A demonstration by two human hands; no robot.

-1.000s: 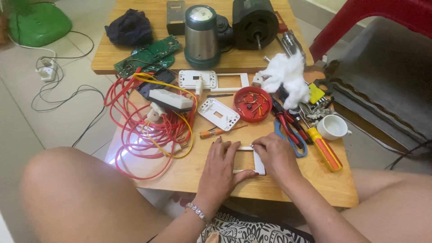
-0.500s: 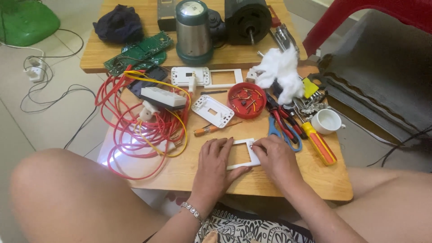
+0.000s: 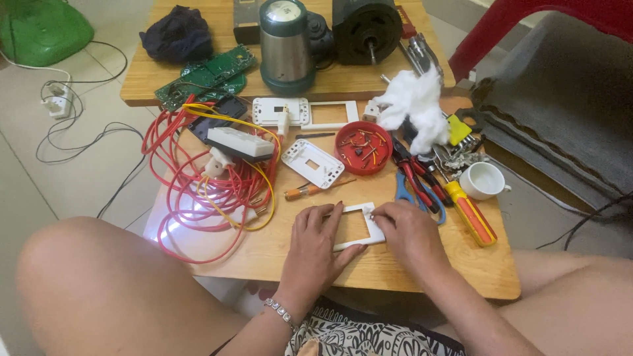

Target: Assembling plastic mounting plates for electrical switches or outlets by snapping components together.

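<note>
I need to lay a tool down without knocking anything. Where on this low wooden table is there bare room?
Bare wood lies along the near edge of the table, right of the right hand and below the orange screwdriver. A smaller patch sits left of the left hand, below the red wire coil. The middle and far end are crowded with tools, white plates and the red dish.

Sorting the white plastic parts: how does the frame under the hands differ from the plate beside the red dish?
The white frame is an open rectangle, wood showing through; the white plate is solid with one small slot. Both hands, left and right, touch the frame; the plate lies untouched. Both lie flat.
</note>
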